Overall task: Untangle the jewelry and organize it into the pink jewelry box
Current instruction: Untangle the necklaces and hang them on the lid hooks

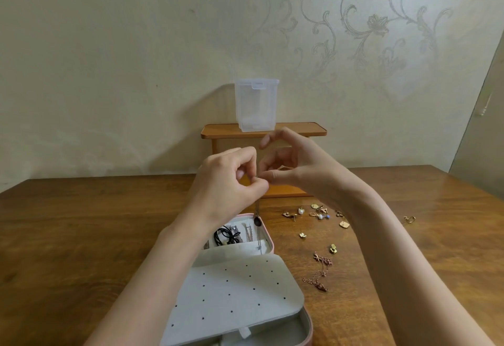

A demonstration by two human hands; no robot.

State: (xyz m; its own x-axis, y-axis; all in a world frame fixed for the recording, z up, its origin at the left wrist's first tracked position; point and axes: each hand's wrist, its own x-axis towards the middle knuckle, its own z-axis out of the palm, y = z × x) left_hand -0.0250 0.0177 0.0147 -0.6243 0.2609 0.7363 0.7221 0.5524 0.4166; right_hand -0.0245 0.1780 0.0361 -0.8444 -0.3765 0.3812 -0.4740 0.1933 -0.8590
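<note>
My left hand (pixel 231 182) and my right hand (pixel 294 165) are raised above the table, fingertips meeting, and both pinch a thin necklace chain. Its dark pendant (pixel 257 221) hangs down over the far rim of the open pink jewelry box (pixel 270 234). Inside the box lie black hair ties (pixel 226 235) and some chains. A white flap with small holes (pixel 234 291) covers the near half. On the wood to the right lie several loose gold earrings (pixel 319 213) and a tangled rose-gold chain (pixel 320 272).
A small orange wooden shelf (pixel 300 129) stands at the back of the brown table (pixel 81 236), with a clear plastic container (pixel 256 105) on top. A lone gold ring (pixel 409 219) lies at the far right. A patterned wall is behind.
</note>
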